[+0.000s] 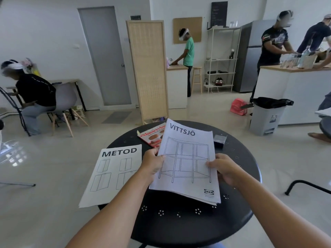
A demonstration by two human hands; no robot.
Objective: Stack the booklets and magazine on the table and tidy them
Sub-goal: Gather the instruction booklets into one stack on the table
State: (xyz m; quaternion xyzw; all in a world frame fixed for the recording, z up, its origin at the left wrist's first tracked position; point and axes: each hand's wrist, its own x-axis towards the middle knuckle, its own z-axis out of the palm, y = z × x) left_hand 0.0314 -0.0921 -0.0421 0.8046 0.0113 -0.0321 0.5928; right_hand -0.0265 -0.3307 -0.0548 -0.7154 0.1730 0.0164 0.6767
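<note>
A white booklet titled VITTSJÖ (186, 158) is held over the middle of the round black table (179, 222). My left hand (152, 163) grips its left edge and my right hand (223, 169) grips its right edge. Its far corner covers part of a red magazine (152, 137) lying at the table's far side. A second white booklet titled METOD (112, 172) lies flat on the left of the table, hanging over the rim.
A small dark box (220, 140) sits on the table's far right. Beyond stand a grey bin (266, 119), a wicker screen (148, 68), a white counter (293, 93) and several people at work. A black chair leg (308, 186) is at right.
</note>
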